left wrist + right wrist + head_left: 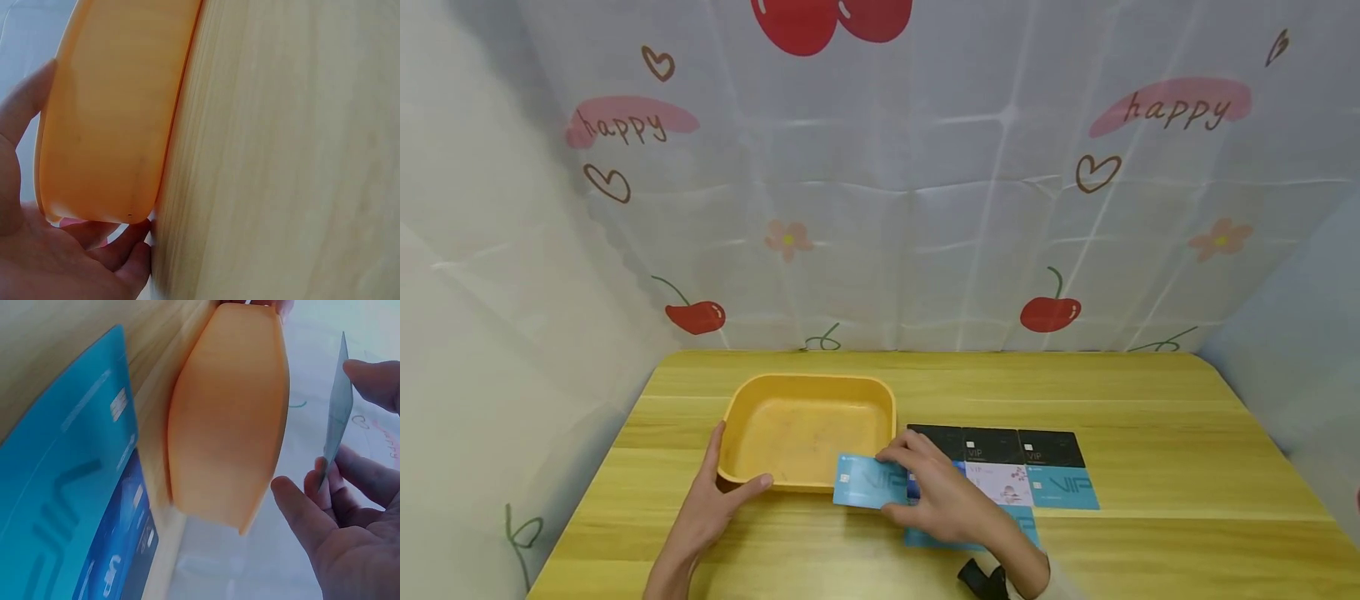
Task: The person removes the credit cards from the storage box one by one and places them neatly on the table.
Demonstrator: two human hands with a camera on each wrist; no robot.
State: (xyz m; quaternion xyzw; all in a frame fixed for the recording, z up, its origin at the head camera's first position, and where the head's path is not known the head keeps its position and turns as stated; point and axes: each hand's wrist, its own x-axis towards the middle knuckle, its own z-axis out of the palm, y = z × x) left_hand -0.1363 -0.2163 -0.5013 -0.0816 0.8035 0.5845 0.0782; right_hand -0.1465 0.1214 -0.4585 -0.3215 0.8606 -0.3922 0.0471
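My right hand (pixel 936 492) pinches a light-blue VIP card (pixel 863 481) along its right end. The card overlaps the front right rim of a yellow plastic tray (pixel 752 408); in the right wrist view the card (pixel 339 406) appears edge-on, apart from the tray's side (pixel 225 419). My left hand (pixel 706 500) holds the tray's front left corner, thumb at the front rim and fingers along the left side. In the left wrist view its fingers (pixel 125 250) curl against the tray wall (pixel 112 125). Laid-out cards lie right of the tray, some hidden behind my right hand.
Black cards (pixel 1051 448) form the back row. Before them lie a white flowered card (pixel 1000 483), a light-blue card (pixel 1063 487) and a partly hidden dark-blue card (pixel 112 550). A light-blue card (pixel 75 469) lies in front. Printed cloth (pixel 917 250) hangs behind the wooden table (pixel 1180 467).
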